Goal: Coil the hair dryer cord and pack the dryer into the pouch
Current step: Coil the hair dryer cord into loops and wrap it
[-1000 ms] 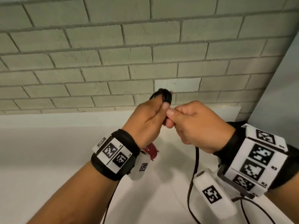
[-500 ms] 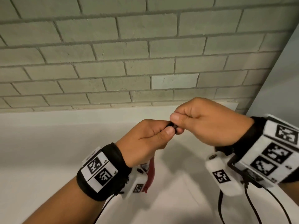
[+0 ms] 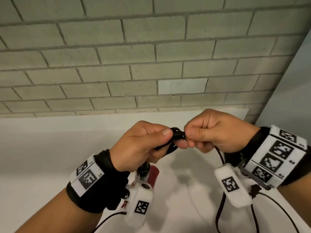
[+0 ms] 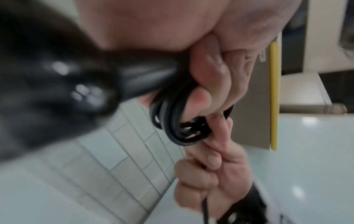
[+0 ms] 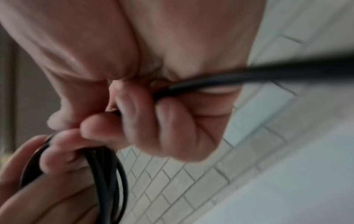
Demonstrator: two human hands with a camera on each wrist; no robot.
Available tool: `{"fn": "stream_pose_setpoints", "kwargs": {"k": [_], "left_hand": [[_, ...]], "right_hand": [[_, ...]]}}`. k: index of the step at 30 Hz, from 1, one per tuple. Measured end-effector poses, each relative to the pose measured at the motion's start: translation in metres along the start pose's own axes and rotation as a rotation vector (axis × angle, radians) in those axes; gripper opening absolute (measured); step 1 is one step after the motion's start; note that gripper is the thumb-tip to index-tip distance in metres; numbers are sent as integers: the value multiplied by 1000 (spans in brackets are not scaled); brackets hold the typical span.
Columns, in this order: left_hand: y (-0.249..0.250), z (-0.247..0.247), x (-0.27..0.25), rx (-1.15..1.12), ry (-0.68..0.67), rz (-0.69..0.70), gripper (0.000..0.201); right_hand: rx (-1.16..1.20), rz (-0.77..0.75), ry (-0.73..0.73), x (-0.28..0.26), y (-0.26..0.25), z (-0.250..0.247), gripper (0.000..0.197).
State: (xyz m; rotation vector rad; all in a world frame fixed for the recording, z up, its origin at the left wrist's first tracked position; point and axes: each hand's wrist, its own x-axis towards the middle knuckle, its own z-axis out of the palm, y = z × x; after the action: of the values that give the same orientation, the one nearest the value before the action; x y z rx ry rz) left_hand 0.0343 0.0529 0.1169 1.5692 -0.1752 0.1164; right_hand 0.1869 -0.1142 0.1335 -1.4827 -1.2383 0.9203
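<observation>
My left hand [image 3: 170, 138] grips a small coil of black cord [image 3: 176, 134] above the white counter [image 3: 42, 157]. Its thumb presses on top of the loops. My right hand [image 3: 190, 138] meets it from the right and pinches the cord at the coil. The loose cord [image 3: 220, 204] hangs down from that fist. Under my left palm hangs the dryer, dark red and black [image 3: 152, 173], mostly hidden. In the left wrist view the loops [image 4: 172, 121] wrap my fingers [image 4: 210, 75], with the black dryer body [image 4: 57, 75] blurred. In the right wrist view the cord [image 5: 249, 75] runs through my fist. No pouch is in view.
A pale brick wall [image 3: 134, 64] stands right behind the counter. A grey side wall [image 3: 286, 98] closes the right end. In the left wrist view a grey panel with a yellow edge [image 4: 273, 91] shows behind my fingers. Thin camera cables [image 3: 277, 209] trail from both wrists.
Both hands have come down from in front of the bricks to above the counter. The coil, which stood up above my left fist, now lies between the two hands.
</observation>
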Motion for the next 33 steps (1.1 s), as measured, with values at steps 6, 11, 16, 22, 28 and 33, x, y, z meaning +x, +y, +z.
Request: {"fn": "stream_pose_setpoints", "kwargs": {"k": [6,11,16,22,28,33], "left_hand": [[2,-16,-2,-325,-47,43,46],[10,-23,-3,-379,-49,88,45],[17,-25,-2,-443,-89,101,45],[24,-20,4,-716,-125,162,45],[32,-13,9,-783,-38,221,49],[33,-9,12,-748,62,218,52]], "right_hand": [[460,24,-133,-2,30,-6,34],[424,4,42,2,32,7,36],[609,43,-18,9,17,19,39],[811,60,-76,20,21,40,21],[947,3,-130,26,12,51,35],[766,156,105,29,-5,61,50]]}}
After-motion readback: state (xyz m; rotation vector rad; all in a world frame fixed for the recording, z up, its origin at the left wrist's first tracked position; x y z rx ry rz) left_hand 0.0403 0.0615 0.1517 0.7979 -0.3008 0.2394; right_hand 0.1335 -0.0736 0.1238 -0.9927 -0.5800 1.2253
